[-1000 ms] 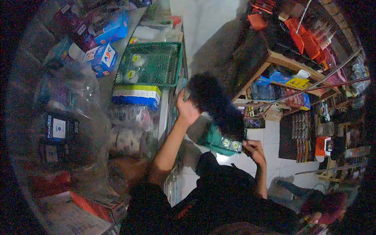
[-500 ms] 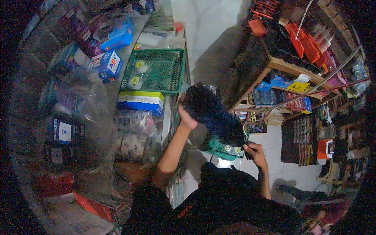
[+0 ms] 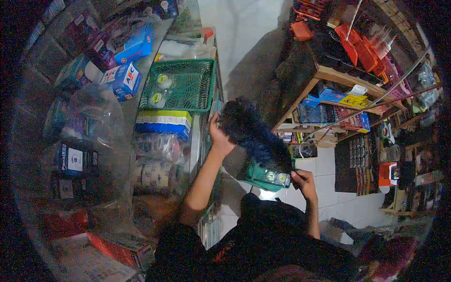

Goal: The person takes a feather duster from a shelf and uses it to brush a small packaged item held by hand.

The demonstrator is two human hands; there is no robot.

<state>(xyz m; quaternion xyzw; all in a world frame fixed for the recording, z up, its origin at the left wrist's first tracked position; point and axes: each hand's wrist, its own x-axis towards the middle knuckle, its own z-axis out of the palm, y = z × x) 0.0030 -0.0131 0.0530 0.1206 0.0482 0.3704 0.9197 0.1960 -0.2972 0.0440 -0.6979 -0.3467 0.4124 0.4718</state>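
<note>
A dark, fluffy duster (image 3: pixel 258 134) lies slantwise in front of my body. My right hand (image 3: pixel 304 183) is closed with a pinch at its lower right end, next to the rim of a small green basket (image 3: pixel 256 174). Inside that basket are round clear-packed items (image 3: pixel 277 177) with yellow-green labels. My left hand (image 3: pixel 220 136) is at the duster's upper left end, beside the counter edge. Its fingers look curled, partly hidden by dark fluff, and what they grip cannot be made out.
On the left counter stands a larger green basket (image 3: pixel 211 87) with two yellow-labelled packs, above a blue-and-white box row (image 3: pixel 162 126). ABC boxes (image 3: pixel 126 82) lie farther left. A wooden shelf (image 3: pixel 324 73) with goods rises at right. Someone's maroon clothing (image 3: pixel 390 254) shows at lower right.
The view has shifted slightly, so the counter and shelf sit a little farther left. Both hands keep nearly the same places. More of the other person shows at lower right.
</note>
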